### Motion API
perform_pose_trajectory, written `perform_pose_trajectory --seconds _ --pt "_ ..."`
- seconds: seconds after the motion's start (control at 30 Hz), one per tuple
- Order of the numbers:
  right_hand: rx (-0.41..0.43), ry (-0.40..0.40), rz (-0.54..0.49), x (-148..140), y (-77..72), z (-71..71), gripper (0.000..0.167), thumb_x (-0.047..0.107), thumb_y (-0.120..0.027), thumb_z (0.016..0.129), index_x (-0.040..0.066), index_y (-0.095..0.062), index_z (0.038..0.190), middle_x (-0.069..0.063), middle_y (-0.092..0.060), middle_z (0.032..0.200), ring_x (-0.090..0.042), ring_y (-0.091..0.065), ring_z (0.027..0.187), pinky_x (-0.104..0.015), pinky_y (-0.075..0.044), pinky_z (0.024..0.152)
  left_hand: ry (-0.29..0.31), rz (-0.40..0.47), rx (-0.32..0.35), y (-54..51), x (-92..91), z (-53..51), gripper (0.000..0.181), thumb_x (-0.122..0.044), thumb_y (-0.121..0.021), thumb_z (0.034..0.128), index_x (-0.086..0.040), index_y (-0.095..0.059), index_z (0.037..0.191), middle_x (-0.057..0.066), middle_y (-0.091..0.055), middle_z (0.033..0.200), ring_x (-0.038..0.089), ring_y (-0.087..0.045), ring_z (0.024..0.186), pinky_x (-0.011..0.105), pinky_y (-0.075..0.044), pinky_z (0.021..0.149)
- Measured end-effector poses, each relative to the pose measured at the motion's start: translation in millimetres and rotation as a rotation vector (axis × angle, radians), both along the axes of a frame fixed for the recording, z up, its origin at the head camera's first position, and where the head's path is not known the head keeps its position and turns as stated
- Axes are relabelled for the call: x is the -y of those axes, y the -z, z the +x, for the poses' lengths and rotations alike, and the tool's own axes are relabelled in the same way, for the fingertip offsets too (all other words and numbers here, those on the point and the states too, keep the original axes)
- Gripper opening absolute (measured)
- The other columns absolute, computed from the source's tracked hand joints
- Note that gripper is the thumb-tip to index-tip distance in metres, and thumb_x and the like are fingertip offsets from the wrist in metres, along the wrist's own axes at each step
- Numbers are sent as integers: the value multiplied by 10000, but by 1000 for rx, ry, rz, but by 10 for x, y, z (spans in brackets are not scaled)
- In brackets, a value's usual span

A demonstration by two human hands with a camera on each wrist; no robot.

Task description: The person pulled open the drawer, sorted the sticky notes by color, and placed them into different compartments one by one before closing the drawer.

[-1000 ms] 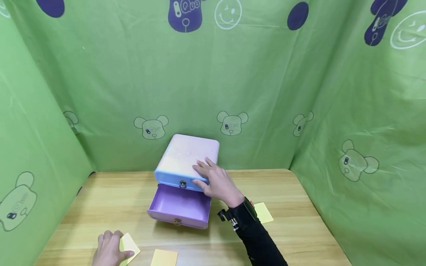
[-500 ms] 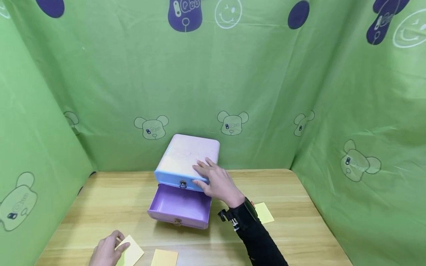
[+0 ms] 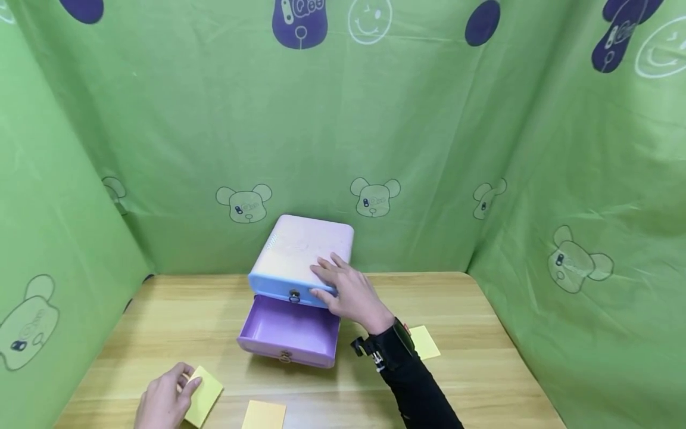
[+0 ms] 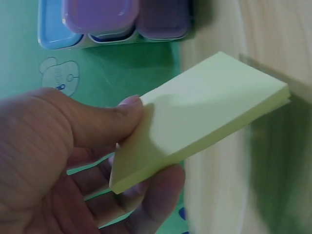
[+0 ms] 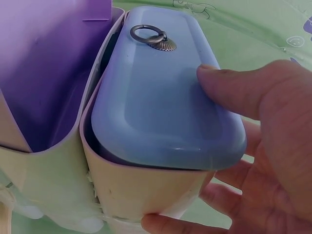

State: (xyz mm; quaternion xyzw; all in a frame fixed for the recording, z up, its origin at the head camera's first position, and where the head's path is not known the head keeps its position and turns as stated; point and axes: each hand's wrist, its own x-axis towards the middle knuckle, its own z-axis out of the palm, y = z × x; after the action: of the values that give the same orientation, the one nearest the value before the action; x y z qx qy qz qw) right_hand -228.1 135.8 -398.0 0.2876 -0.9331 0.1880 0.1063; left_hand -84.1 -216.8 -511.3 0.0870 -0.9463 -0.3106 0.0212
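A person's left hand grasps a thick pad of yellow paper notes at the near left of a pale wooden bench, the thumb on the upper face and fingers beneath, close to one end. The pad is tilted; whether a corner touches the wood cannot be told. It is probably light and fairly stiff as a block, dry rather than slippery and hard to break, though loose sheets might fan or crease – one seems to part from the underside at the far end. A flat pinch across the thickness, set nearer the middle, would likely keep the layers together. The right hand clasps nothing – its fingers rest spread on a small drawer cabinet, the thumb against the front of its blue drawer, which has a ring pull. Below that, a purple drawer stands pulled out. An orange pad lies just right of the held one, and a yellow paper square lies farther right, partly hidden by the black sleeve.
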Motion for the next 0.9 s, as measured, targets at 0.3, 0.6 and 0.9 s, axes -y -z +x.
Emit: perform_pose_trajectory --seconds 0.3,0.6,0.9 --pt "8 -7 -6 0 -3 1 546 428 -662 965 184 -569 1445 -61 -516 1547 -363 -382 1504 -611 -410 1143 -69 -48 -275 -156 -87 29 165 -173 -755 896 -80 -715 1026 4 -729 829 -2 -572 634 245 -464 562" --pt "6 0 -15 -4 -1 7 545 433 -664 964 192 -572 1444 -50 -522 1544 -351 -378 1509 -613 -437 1118 -115 -58 -711 -228 -205 -63 167 -50 -818 783 -58 -714 913 46 -714 788 -99 -519 664 181 -468 515" --pt "-6 -3 -20 -13 9 -2 541 431 -668 962 189 -579 1438 -54 -531 1537 -354 -389 1502 -613 -450 1104 -74 29 -981 -309 -363 -205 172 67 -789 755 37 -681 886 106 -672 768 -209 -456 835 63 -500 597"
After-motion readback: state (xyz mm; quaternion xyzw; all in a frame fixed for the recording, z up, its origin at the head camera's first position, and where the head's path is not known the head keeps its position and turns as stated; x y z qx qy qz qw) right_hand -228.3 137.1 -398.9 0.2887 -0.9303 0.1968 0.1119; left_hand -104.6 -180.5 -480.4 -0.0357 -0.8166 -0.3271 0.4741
